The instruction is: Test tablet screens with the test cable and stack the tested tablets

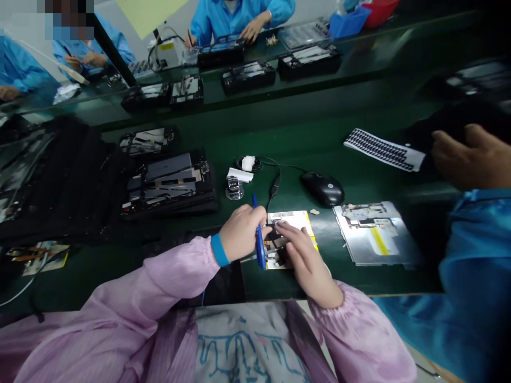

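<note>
My left hand (242, 231), with a blue wristband (219, 250), is closed around a slim blue tool (261, 250). The tool stands roughly upright at the left edge of a small white and yellow-edged panel (293, 216), and its exact kind I cannot make out. Dark parts and small connectors lie on this panel. My right hand (309, 260) rests over the panel's right side with its fingers stretched out. Its fingertips touch or hover over the dark parts, partly hiding them.
Ahead are a black mouse (323, 189), a coiled cable (249, 164) and a small metal stand (234, 189). Stacked device housings (171, 181) lie left. A metal panel (375, 234) and label strip (383, 149) lie right, near a co-worker's hand (473, 157). Other people sit opposite.
</note>
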The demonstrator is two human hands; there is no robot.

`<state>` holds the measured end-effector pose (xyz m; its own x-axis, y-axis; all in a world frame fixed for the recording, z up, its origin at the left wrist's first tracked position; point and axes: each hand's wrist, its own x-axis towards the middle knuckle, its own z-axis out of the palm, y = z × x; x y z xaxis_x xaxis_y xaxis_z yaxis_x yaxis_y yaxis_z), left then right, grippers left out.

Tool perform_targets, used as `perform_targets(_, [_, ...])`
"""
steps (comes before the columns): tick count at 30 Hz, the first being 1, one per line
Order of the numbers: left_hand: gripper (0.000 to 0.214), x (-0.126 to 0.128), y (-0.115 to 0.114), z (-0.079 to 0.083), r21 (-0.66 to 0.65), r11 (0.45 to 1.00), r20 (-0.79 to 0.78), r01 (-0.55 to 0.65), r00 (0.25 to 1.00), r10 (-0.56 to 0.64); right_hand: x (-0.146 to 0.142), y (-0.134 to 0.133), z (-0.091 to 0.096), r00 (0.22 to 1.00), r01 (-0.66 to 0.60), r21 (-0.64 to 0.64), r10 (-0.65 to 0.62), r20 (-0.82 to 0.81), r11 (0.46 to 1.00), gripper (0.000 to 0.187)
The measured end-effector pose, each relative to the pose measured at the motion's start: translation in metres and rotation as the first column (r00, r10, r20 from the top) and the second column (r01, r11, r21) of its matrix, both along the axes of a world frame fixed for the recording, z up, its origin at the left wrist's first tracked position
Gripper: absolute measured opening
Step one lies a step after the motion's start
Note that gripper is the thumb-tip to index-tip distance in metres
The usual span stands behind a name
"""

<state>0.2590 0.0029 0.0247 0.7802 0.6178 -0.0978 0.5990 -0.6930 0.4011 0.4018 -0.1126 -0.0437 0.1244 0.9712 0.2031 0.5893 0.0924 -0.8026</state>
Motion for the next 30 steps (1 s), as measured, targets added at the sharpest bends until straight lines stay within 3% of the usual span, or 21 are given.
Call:
perform_targets(3, [0.011, 0.002, -0.023, 0.005, -0.025, 0.993, -0.160, 0.112, 0.981, -0.114, 0.004, -0.001, -0.003, 0.985, 0.053, 0.011, -0.051, -0.162, 0.999, 0.039])
perform_targets(5, [0.012, 0.005, -0.037, 0.004, -0.054, 0.993, -0.256, 0.109, 0.959, -0.119, 0.003, -0.001, -0.004, 0.987, 0.051, 0.007, -0.050, -0.150, 0.999, 0.038])
perform_targets(7, [0.010, 0.007, -0.044, 0.003, -0.107, 0.992, -0.249, 0.066, 0.964, -0.091, 0.002, 0.000, -0.006, 0.988, 0.052, 0.009, -0.050, -0.143, 0.999, 0.037])
perform_targets(11, [0.015, 0.005, -0.035, 0.005, -0.318, 0.948, 0.022, 0.013, 1.000, -0.006, 0.001, 0.000, -0.006, 0.973, 0.090, 0.013, -0.085, -0.213, 0.996, 0.035])
perform_targets(15, [0.017, -0.007, -0.021, 0.010, -0.464, 0.885, 0.288, 0.037, 0.951, 0.111, 0.002, 0.000, -0.006, 0.972, 0.100, 0.021, -0.093, -0.218, 0.995, 0.035])
perform_targets(20, [0.017, -0.017, -0.015, 0.005, -0.410, 0.911, 0.265, -0.041, 0.951, 0.162, 0.001, 0.002, -0.006, 0.991, 0.097, 0.059, -0.091, -0.102, 0.994, 0.027])
perform_targets(30, [0.021, -0.017, -0.011, -0.015, -0.412, 0.911, 0.193, -0.005, 0.977, 0.093, -0.002, 0.001, -0.014, 0.988, 0.066, 0.181, -0.090, 0.128, 0.981, 0.016])
